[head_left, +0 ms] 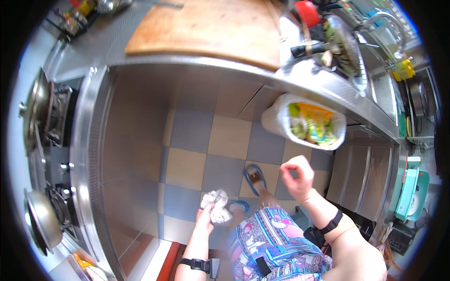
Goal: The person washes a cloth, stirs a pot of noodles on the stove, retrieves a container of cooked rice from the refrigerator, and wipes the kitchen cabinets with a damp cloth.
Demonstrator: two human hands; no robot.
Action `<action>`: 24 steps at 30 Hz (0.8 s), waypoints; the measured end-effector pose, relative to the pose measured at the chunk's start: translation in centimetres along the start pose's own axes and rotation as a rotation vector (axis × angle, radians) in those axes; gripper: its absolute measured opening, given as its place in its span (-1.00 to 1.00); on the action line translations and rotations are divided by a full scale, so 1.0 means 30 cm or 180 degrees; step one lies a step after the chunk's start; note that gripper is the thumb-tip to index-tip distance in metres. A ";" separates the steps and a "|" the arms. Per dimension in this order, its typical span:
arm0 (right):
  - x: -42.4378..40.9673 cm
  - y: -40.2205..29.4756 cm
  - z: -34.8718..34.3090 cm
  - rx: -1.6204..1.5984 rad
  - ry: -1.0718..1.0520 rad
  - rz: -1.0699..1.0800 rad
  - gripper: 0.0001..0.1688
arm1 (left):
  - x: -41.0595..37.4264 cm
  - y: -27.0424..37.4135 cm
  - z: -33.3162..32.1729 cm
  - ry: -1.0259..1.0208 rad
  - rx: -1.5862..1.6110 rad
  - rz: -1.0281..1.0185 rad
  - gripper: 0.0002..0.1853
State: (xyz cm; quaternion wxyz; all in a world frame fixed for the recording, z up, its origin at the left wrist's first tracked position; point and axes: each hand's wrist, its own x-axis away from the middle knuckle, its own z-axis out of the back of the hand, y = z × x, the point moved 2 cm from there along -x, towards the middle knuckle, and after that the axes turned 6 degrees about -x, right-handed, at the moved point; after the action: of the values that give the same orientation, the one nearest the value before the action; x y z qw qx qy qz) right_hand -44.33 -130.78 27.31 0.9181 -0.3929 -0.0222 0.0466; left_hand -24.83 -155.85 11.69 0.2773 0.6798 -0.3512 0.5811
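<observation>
A crumpled white cloth (217, 207) bunches up out of my left hand (205, 217), which grips it low over the tiled floor. My right hand (298, 177) is raised on the other side, fingers curled in towards the thumb, and nothing shows in it. Just beyond that hand stands a white waste bin (276, 117) with a pale liner. Food scraps and bright plastic wrappers (313, 123) fill it near the top. Both wrists wear black straps. A patterned skirt (277, 239) and slippered feet show below me.
A wooden cutting board (207, 31) lies on the steel counter ahead. At the left, a lidded wok (37, 112) and a metal pan (45, 221) sit on the gas stove. A faucet (390, 21) and sink are at right, near a turquoise dish rack (416, 193).
</observation>
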 end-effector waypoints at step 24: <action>0.334 -0.114 0.266 -0.2206 -0.3226 -0.2267 -0.59 | 0.760 -0.278 -0.543 -0.0111 -0.1124 -0.2320 -0.39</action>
State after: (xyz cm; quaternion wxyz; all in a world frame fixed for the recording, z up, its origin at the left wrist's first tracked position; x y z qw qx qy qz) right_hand -34.76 -126.34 35.34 0.5763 -0.5613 -0.5873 -0.0891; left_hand -26.07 -141.59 37.18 0.5716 0.7115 -0.1862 0.3638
